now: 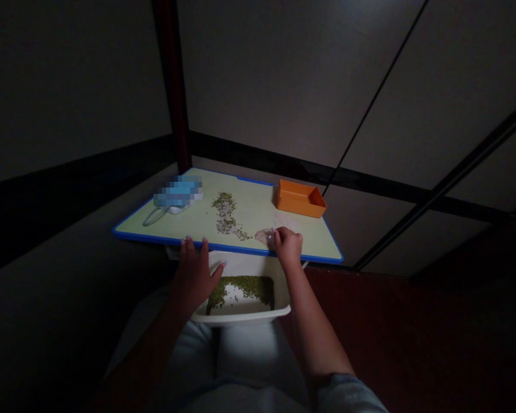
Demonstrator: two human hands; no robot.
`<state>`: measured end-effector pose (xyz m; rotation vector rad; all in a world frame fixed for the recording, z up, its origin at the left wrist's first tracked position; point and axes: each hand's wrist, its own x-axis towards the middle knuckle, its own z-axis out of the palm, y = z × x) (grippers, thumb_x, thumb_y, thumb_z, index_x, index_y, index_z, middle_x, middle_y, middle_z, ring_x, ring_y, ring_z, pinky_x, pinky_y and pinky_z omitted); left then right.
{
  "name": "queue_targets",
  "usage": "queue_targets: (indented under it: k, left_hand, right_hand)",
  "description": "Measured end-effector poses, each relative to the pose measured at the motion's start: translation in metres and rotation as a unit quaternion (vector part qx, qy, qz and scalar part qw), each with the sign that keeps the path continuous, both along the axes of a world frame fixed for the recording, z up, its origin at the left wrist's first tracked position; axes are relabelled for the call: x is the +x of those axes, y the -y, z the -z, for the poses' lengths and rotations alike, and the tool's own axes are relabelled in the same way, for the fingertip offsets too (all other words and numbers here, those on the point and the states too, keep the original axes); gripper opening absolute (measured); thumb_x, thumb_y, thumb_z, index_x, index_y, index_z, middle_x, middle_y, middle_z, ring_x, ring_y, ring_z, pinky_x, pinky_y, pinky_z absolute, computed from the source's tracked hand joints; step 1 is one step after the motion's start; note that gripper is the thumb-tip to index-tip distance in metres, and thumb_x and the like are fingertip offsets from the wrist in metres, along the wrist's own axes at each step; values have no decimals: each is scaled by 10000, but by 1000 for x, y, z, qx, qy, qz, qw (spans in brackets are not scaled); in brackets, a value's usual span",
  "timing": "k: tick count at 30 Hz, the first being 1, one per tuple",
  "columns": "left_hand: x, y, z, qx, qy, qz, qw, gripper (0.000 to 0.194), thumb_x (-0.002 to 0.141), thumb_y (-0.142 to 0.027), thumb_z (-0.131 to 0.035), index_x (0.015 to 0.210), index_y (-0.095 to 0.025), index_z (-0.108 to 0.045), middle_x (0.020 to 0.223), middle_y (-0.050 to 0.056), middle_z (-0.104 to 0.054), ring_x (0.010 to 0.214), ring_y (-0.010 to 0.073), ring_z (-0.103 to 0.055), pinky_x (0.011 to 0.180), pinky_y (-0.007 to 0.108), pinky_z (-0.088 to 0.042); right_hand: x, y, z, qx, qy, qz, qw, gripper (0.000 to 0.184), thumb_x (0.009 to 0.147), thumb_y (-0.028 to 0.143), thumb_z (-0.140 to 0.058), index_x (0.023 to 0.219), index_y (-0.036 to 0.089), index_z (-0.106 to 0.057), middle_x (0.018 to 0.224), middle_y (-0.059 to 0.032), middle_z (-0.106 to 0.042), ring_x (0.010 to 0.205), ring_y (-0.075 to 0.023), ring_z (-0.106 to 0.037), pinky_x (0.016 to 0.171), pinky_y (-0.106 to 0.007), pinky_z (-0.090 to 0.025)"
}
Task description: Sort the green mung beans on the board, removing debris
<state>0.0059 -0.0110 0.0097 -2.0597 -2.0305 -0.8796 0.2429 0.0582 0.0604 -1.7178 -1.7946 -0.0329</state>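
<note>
Green grains [226, 213] left of right hand [288, 246], pinched on small unclear item [273, 231]; orange box [298, 202] beyond; spread left hand [195, 274] part-blocks tub [245, 317].

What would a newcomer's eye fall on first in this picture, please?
Most likely the bright orange box, towards the far right corner of the pale board. Next, perhaps, the green grains in the white tub below the board's blue front edge, then the blurred blue item at the board's left end.
</note>
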Motion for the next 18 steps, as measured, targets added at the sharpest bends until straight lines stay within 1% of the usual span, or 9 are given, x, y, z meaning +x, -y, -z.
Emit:
queue_targets:
  k: [4, 8, 13, 18]
  left_hand:
    - [0, 0, -1, 0, 0, -2, 1000, 748, 805, -466, -509, 1373, 0, -373, 1507, 336, -182, 1423, 451, -125, 1093, 568, -286]
    - [1, 0, -2, 0, 3, -6, 1000, 745, 800, -464, -518, 1370, -3, -381, 1512, 325, -188, 1424, 447, -130, 1097, 562, -286]
    - [0, -1, 1, 5, 2, -4, 1000, 751, 802, -469, -514, 1381, -13, -369, 1521, 315, -173, 1426, 446, -116, 1095, 563, -288]
    - [0, 0, 2, 10, 1, -4, 1000, 746, 801, -466, -518, 1378, -16, -374, 1519, 321, -169, 1425, 445, -125, 1084, 572, -301]
  right_hand:
    - [-2, -3, -2, -9, 13, 5, 1000, 227, 929, 309, -501, 859, 190, -681, 822, -38, -719, 764, -149, -599, 775, -280, -255]
    - [0, -2, -3, -19, 26, 36, 999, 240, 933, 314, -484, 860, 187, -674, 826, -46, -716, 775, -156, -601, 772, -288, -248]
    - [2, -3, -4, -38, 32, 71, 996, 250, 941, 311, -456, 893, 187, -668, 849, -57, -717, 795, -163, -604, 771, -296, -239]
    - [4, -6, -4, -43, 52, 111, 992, 292, 949, 334, -420, 894, 179, -661, 844, -82, -714, 779, -181, -600, 757, -307, -236]
